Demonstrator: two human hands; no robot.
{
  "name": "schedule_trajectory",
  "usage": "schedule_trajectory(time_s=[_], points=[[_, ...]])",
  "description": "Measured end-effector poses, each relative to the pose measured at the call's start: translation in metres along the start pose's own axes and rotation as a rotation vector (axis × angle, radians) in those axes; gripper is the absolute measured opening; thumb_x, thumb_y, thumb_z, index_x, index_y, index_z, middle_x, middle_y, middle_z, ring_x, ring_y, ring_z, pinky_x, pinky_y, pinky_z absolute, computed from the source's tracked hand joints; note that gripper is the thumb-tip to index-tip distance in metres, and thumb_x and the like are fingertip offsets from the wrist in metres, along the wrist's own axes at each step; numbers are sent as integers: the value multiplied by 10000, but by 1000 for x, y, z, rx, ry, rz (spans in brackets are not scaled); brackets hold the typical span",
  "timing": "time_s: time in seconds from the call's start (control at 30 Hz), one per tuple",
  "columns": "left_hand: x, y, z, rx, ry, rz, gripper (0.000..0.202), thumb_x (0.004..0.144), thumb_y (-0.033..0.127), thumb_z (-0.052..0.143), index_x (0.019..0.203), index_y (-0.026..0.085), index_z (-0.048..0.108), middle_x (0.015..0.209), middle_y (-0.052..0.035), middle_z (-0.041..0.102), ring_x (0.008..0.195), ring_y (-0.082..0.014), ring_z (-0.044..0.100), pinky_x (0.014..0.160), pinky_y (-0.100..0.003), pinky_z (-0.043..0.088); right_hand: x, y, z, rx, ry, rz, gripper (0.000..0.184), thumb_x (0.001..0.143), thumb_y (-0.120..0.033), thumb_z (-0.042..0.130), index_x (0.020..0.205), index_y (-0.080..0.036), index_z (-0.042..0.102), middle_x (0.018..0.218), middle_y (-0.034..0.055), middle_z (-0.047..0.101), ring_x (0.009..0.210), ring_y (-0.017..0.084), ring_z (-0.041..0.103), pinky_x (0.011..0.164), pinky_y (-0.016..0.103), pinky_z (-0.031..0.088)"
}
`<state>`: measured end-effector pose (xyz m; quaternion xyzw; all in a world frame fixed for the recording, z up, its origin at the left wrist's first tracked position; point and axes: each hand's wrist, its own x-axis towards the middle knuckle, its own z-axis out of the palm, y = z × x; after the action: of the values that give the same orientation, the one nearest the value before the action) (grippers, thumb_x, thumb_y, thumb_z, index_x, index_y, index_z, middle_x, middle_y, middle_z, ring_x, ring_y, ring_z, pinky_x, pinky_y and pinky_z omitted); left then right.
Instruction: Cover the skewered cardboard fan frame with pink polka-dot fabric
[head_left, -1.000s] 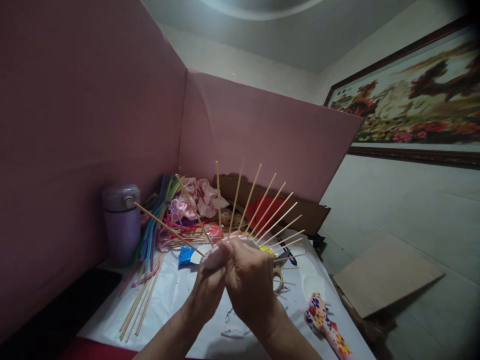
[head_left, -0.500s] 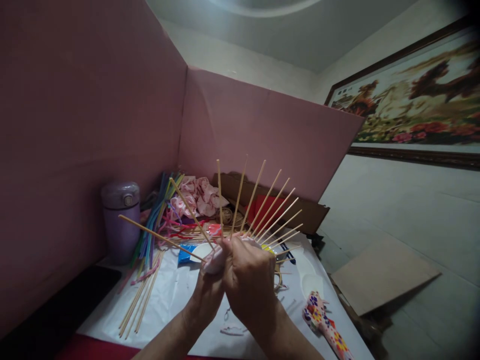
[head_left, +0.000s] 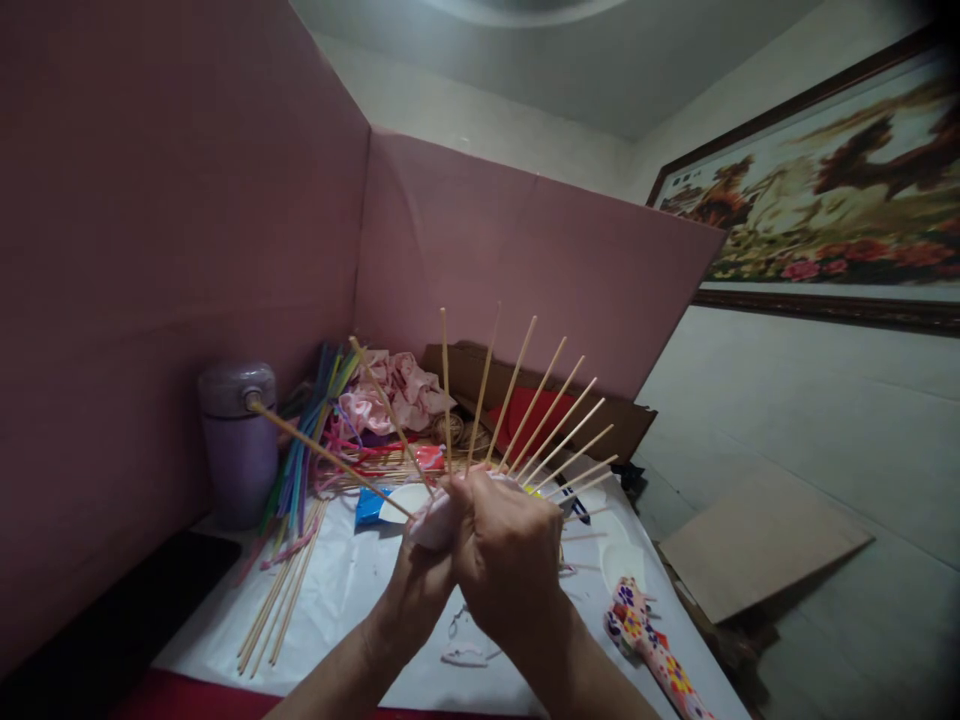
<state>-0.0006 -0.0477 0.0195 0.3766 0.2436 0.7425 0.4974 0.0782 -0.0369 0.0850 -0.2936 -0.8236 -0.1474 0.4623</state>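
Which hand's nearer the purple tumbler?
Left: the left hand is right of the purple tumbler and nearer the camera; the right hand is farther right.

Free lane: white sheet (head_left: 345, 595), between loose sticks (head_left: 263, 620) and left forearm (head_left: 337, 665). Front-right tighter: right forearm (head_left: 581, 645) on one side, flower-patterned piece (head_left: 664, 665) on the other. Straight ahead blocked: sticks fan (head_left: 446, 390) up from pale piece (head_left: 435, 525) between hands, pink panel (head_left: 525, 240) behind. Far left: purple bottle (head_left: 240, 460), pipe cleaners (head_left: 311, 440) crowd access.
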Motion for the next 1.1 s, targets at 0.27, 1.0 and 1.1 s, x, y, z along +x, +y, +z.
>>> schedule_trajectory(time_s=[0.27,1.0,1.1], points=[[3,18,7,-135,22,13,244,752,306,632,953,168,657,829,-39,655,846,-201,601,794,-308,479,-23,-13,-2,496,-9,149,256,893,-259,426,710,-161,577,638,30,578,605,135,535,581,249,366],[9,5,18,-409,84,-241,406,855,247,505,1259,211,486,991,-73,680,921,-205,627,820,-335,495,-78,10,30,1488,547,1201,323,679,-453,709,714,-147,612,596,-21,533,484,75,405,425,192,319],[7,0,19,-411,66,-267,404,854,237,503,1256,197,493,995,-80,682,927,-209,630,837,-342,488,-76,11,28,1458,551,1264,333,720,-465,666,674,-146,581,561,-35,502,467,71,392,411,188,299]])
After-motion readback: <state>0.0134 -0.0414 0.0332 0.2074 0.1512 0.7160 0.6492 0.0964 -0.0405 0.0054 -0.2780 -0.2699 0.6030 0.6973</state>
